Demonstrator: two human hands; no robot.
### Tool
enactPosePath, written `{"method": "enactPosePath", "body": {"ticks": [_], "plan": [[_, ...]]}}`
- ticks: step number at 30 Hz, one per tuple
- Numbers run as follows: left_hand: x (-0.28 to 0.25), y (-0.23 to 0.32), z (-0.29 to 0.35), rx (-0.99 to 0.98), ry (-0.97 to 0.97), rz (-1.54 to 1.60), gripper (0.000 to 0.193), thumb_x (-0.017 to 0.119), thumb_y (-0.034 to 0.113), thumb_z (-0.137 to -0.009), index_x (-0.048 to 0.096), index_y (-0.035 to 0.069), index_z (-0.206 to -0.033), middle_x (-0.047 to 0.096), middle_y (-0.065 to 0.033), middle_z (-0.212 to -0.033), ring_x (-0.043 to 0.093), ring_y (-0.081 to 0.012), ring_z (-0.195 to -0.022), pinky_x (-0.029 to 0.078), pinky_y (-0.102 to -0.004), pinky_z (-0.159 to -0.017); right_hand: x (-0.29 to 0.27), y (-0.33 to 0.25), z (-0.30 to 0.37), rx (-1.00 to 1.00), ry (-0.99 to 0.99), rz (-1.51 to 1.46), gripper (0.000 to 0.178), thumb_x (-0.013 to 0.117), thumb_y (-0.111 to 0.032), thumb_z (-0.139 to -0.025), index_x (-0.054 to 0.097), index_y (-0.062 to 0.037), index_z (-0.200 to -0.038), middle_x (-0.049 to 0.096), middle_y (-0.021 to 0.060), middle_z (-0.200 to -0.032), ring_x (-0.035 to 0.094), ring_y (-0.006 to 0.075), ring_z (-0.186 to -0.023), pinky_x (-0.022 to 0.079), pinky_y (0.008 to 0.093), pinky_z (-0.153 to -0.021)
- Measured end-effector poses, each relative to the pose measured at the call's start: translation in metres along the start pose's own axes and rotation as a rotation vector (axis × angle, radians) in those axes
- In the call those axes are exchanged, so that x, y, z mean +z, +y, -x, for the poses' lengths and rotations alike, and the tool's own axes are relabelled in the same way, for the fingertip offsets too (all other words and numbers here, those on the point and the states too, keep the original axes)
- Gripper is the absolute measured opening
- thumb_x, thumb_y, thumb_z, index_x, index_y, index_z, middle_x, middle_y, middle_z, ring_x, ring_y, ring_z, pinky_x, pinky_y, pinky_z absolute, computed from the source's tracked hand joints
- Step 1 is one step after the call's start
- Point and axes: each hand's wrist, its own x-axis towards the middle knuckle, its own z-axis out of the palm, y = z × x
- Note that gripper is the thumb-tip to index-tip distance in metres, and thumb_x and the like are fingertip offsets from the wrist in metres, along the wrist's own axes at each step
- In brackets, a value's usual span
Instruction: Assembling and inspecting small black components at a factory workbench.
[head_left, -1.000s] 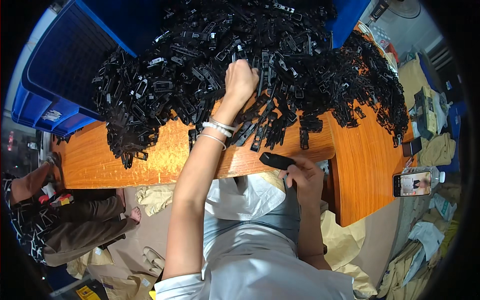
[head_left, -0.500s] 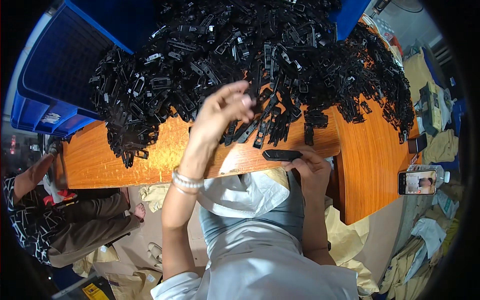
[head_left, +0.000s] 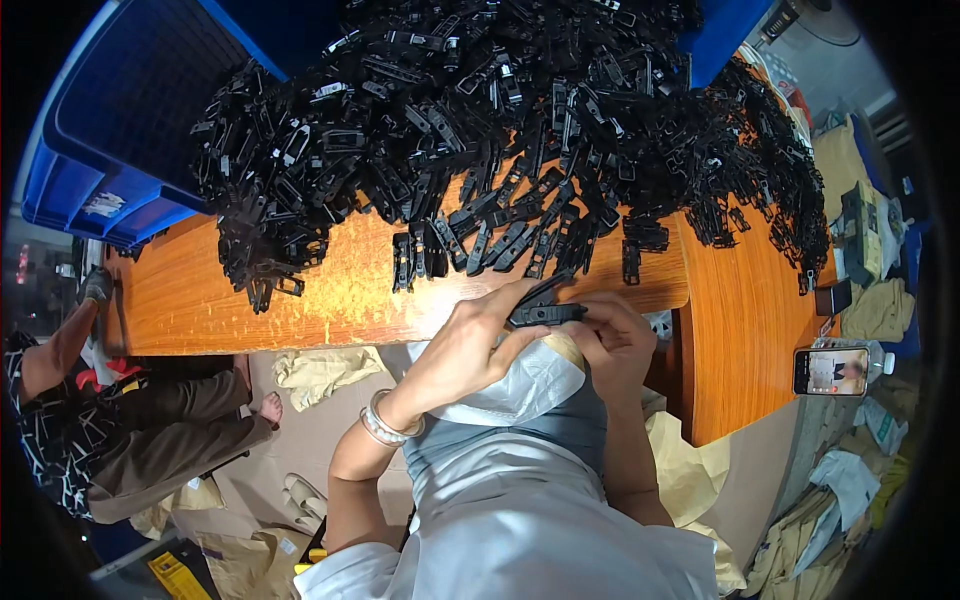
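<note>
Just beyond the front edge of the table, both my hands meet around a long black plastic part. My right hand pinches its right end. My left hand, with a pale bracelet on the wrist, closes its thumb and fingers at the left end. A second, thinner black plastic piece sticks up against the first at the left fingertips; where exactly they touch is hard to see. Beyond my hands lies a big pile of similar black plastic pieces, some spread toward me.
The wooden table curves round to the right. Blue crates stand at the left. A phone leans at the right edge near a bottle. Another person's legs and arm are at the left. A white bag covers my lap.
My left hand has come back from the pile, down to the part in my right hand, with a thinner black piece now there. Several black pieces lie differently at the pile's front.
</note>
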Motion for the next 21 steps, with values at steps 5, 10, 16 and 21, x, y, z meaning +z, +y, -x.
{"method": "enactPosePath", "body": {"ticks": [5, 10, 16, 21], "plan": [[-0.009, -0.001, 0.007, 0.051, -0.034, 0.005, 0.037, 0.065, 0.006, -0.071, 0.055, -0.004, -0.105, 0.062, -0.0205, -0.092, 0.063, -0.0286, -0.083, 0.048, -0.0311, -0.072, 0.001, -0.016, -0.012, 0.113, -0.214, 0.082, 0.040, 0.058, 0.012, -0.059, 0.056, 0.0044, -0.099, 0.052, 0.0099, -0.103, 0.056, 0.0171, -0.093, 0.047, 0.0265, -0.080], [-0.007, -0.013, 0.010, 0.106, -0.004, 0.006, 0.035, 0.066, 0.006, -0.070, 0.057, -0.004, -0.103, 0.063, -0.0195, -0.090, 0.063, -0.0279, -0.082, 0.048, -0.0308, -0.073, 0.003, -0.012, -0.008, 0.101, -0.183, 0.058, 0.038, 0.057, 0.013, -0.059, 0.058, 0.0048, -0.096, 0.052, 0.0087, -0.094, 0.056, 0.0160, -0.084, 0.046, 0.0250, -0.076], [-0.009, -0.016, 0.015, -0.010, -0.056, 0.041, 0.034, 0.067, 0.006, -0.070, 0.058, -0.004, -0.101, 0.064, -0.0174, -0.089, 0.064, -0.0236, -0.081, 0.048, -0.0295, -0.072, 0.006, -0.007, -0.007, 0.076, -0.186, 0.087, 0.033, 0.057, 0.013, -0.062, 0.058, 0.0056, -0.094, 0.052, 0.0080, -0.089, 0.055, 0.0134, -0.077, 0.045, 0.0221, -0.068], [-0.008, -0.029, 0.023, 0.047, -0.057, 0.198, 0.030, 0.065, 0.016, -0.076, 0.058, 0.001, -0.101, 0.063, -0.0132, -0.080, 0.063, -0.0228, -0.069, 0.047, -0.0306, -0.062, 0.012, -0.008, -0.005, 0.149, -0.227, -0.115, 0.030, 0.059, 0.012, -0.064, 0.059, 0.0058, -0.093, 0.053, 0.0077, -0.087, 0.055, 0.0130, -0.074, 0.046, 0.0225, -0.064]]}}
